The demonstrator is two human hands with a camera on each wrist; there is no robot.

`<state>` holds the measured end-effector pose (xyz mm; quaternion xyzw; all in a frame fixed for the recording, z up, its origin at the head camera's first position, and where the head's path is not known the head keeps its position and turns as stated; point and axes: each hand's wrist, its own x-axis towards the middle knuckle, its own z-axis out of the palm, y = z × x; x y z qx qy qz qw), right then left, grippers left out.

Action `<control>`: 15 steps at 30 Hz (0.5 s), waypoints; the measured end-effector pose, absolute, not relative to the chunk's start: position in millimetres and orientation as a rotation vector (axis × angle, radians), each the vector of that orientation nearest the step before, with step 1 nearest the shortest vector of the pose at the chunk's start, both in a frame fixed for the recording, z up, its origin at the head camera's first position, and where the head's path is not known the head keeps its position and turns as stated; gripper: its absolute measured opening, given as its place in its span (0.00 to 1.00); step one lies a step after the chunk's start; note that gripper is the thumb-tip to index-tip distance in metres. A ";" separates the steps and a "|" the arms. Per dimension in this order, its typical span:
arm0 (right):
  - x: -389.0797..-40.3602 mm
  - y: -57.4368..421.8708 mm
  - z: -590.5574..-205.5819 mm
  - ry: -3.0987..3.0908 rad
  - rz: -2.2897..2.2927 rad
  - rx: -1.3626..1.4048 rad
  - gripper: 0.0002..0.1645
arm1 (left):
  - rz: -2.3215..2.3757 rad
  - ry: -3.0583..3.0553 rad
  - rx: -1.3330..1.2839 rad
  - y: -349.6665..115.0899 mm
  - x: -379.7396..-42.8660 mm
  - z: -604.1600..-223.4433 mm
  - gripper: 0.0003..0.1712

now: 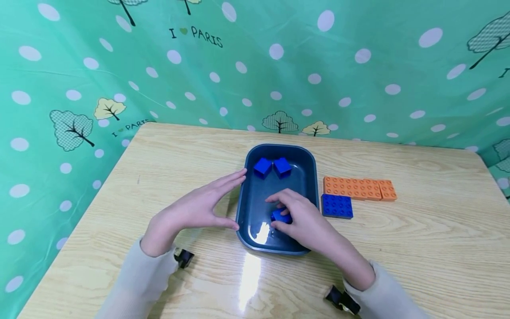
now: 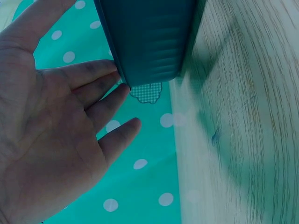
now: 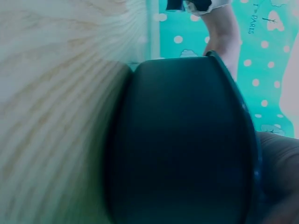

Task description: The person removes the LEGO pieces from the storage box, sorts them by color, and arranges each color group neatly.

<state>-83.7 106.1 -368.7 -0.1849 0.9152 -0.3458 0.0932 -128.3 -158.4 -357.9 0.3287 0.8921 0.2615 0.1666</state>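
Note:
A dark blue tray [image 1: 255,208] stands on the table. My left hand [image 1: 195,204] is at its left side, the fairly straight fingers and thumb touching the rim; in the left wrist view the hand [image 2: 60,116] has its fingertips against the tray's edge [image 2: 145,46]. My right hand [image 1: 303,217] reaches into the tray and pinches a small blue toy brick [image 1: 281,215], partly hidden by the fingers. Two more blue bricks, a left one [image 1: 263,168] and a right one [image 1: 282,167], lie near the tray's far end. The right wrist view shows mostly the tray's outer wall [image 3: 182,140].
To the right of the tray lie a long orange toy brick [image 1: 350,188], a shorter orange brick [image 1: 388,190] against its end, and a larger blue brick [image 1: 337,206] in front. Behind the wooden table [image 1: 430,239] hangs a green dotted cloth [image 1: 255,62].

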 end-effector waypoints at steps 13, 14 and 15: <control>-84.8 101.3 -369.1 2.789 -0.724 -0.642 0.26 | 0.759 2.540 0.978 -158.6 -128.0 -357.4 0.61; -85.1 101.3 -368.9 2.797 -0.712 -0.656 0.25 | 0.759 2.540 0.977 -158.7 -127.9 -357.4 0.61; -85.3 101.4 -368.8 2.807 -0.701 -0.670 0.24 | 0.759 2.540 0.976 -158.8 -127.7 -357.3 0.61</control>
